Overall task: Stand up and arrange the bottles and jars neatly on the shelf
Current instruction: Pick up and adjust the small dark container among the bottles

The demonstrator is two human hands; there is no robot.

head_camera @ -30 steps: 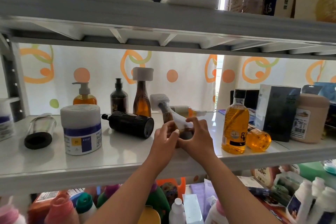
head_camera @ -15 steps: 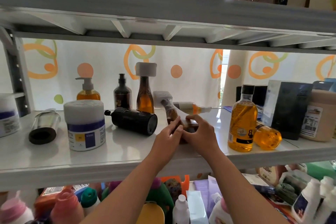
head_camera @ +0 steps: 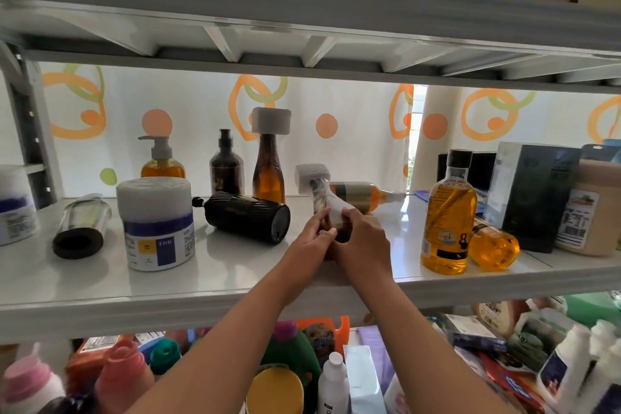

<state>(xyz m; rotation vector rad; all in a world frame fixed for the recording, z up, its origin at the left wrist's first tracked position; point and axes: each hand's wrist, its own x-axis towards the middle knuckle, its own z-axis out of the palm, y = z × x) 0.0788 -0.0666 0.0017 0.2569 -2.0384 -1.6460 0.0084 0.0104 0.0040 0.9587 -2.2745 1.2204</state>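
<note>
Change: both hands have come closer together around the lower part of the wrapped bottle [head_camera: 321, 195], and it leans a little steeper now.
Left hand [head_camera: 311, 242]: fingers curled on the bottle's base from the left side.
Right hand [head_camera: 364, 240]: clasps the base from the right, touching the left hand.
Wrapped bottle: at the middle shelf [head_camera: 235, 266], tilted, white cap up and leftward; its bottom is hidden by the hands.
Neighbours: black bottle [head_camera: 247, 217] lying just left; orange bottle [head_camera: 356, 193] lying behind.

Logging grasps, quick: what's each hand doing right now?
Left hand: grips the tilted wrapped brown bottle.
Right hand: grips the same bottle.
</note>
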